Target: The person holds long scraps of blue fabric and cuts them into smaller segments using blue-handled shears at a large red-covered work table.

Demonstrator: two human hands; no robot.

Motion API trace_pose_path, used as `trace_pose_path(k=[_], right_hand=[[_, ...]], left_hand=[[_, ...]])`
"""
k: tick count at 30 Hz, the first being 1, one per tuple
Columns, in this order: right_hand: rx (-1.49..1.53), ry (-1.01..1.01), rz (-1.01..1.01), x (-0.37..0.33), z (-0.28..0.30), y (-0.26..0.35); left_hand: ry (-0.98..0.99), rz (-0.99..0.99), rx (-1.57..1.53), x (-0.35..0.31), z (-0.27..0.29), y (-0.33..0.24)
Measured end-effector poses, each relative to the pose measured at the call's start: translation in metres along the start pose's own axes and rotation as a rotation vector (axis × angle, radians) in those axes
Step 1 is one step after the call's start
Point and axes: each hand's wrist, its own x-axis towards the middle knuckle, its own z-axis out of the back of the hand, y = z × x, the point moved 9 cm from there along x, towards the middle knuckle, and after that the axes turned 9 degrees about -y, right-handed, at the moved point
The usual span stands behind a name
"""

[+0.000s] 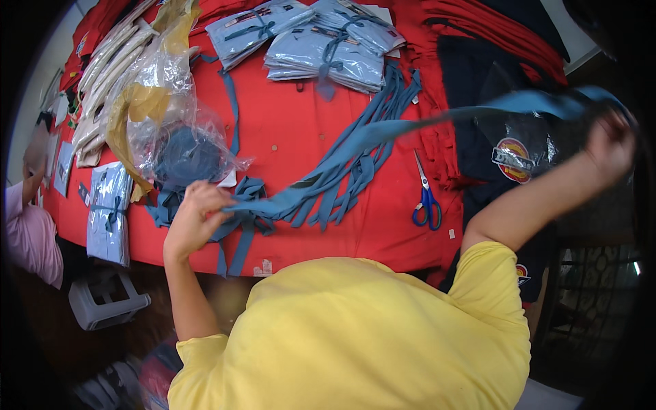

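A long blue-grey cloth strip [437, 117] stretches across the table between my hands. My left hand [198, 210], near the table's front edge, pinches it at the left end beside a tangle of matching strips [246, 229]. Far out to the right, my raised right hand [610, 147] is closed on the strip's other end; its fingers are slightly blurred. Beneath the strip, several more loose strips [342, 184] lie fanned out on the red cloth [294, 137]. Blue-handled scissors [426, 201] rest to the right of them.
Tied stacks of light-blue folded garments in clear plastic [328, 58] lie at the back. Another tied bundle [109, 215] sits at the left edge, near clear plastic bags [160, 102]. Dark garments [471, 123] lie right. A grey stool [106, 301] and another person's pink sleeve [31, 232] appear left.
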Motion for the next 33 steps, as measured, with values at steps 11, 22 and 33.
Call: trace_pose_path(k=[11,22,33], right_hand=[[-0.723,0.127,-0.851,-0.252,0.051,-0.415],[-1.135,0.617,-0.509,-0.295,0.052,-0.369],[-1.924,0.895,-0.603,-0.424,0.084,-0.099]], left_hand=[[0.359,-0.153,-0.781,-0.01,-0.019,-0.098],[0.226,0.516,-0.463,-0.015,-0.14,-0.022],[0.086,0.394,-0.252,0.0,-0.123,-0.043]])
